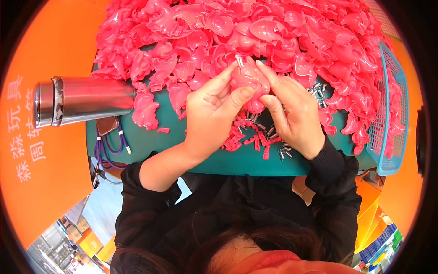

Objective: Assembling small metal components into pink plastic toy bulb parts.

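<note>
Evidently, a pink plastic shell (248, 78) is clamped between the left hand (211, 112) and right hand (295, 112) above the green table (237, 160), mid-assembly; seating the small metal pin (239, 60) would seemingly call for steady pressure.

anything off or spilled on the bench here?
Nothing damaged. Both the left hand and right hand grip a pink plastic part. Loose metal pins and pink scraps lie scattered on the green table.
</note>
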### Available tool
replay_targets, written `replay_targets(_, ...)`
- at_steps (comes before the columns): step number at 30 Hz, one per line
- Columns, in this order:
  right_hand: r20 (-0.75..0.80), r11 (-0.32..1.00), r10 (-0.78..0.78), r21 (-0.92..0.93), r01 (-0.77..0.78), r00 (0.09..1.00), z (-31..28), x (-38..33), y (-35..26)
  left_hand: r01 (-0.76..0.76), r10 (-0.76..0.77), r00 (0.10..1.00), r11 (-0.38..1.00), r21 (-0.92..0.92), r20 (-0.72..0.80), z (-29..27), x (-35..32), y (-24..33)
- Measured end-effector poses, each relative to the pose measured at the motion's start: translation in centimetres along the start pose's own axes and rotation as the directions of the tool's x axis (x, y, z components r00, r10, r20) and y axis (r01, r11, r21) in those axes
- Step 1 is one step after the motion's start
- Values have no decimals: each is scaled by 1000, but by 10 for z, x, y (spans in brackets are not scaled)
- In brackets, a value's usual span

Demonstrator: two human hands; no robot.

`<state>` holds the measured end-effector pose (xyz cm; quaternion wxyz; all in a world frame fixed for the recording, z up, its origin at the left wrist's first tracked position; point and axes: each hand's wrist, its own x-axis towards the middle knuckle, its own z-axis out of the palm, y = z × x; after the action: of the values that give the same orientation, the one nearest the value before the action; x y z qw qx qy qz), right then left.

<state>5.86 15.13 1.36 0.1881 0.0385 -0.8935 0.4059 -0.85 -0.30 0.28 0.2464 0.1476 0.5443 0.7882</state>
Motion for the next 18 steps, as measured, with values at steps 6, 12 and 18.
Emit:
replay_targets(6, -48, 998, 20, 53, -17, 999, 3, 2, 7, 125, -123, 992, 984, -127, 29, -1, 6, 9)
replay_targets(12, -97, 984, 31, 175, -14, 995, 7, 1, 1, 66, -66, 998, 996, -61, -5, -1, 3, 7)
replay_targets(18, -40, 980, 85, 183, -77, 996, 6, -1, 1, 67, -67, 998, 994, -82, 8, -2, 3, 7)
